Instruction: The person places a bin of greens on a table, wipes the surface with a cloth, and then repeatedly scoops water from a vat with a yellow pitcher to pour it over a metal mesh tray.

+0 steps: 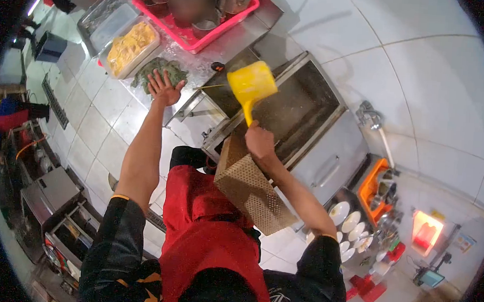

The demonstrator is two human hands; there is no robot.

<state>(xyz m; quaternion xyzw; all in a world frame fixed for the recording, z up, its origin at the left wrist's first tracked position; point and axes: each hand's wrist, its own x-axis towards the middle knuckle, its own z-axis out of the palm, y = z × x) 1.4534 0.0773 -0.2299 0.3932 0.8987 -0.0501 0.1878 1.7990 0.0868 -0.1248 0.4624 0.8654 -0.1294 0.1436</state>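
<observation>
My right hand is wrapped round the handle of a yellow plastic dipper. The dipper's cup is held out over an open steel basin with dark, murky contents. My left hand is spread flat, fingers apart, at the near edge of a crumpled dark green heap on the steel counter. A thin yellowish stick lies between that hand and the dipper. Below my right forearm, a perforated metal box leans at the basin's front.
A clear tub of yellow food pieces sits beyond the green heap. Behind it stands a pink crate holding metal vessels. To the right are a wall tap, an orange basket of utensils and several white dishes. Kitchen equipment stands at left.
</observation>
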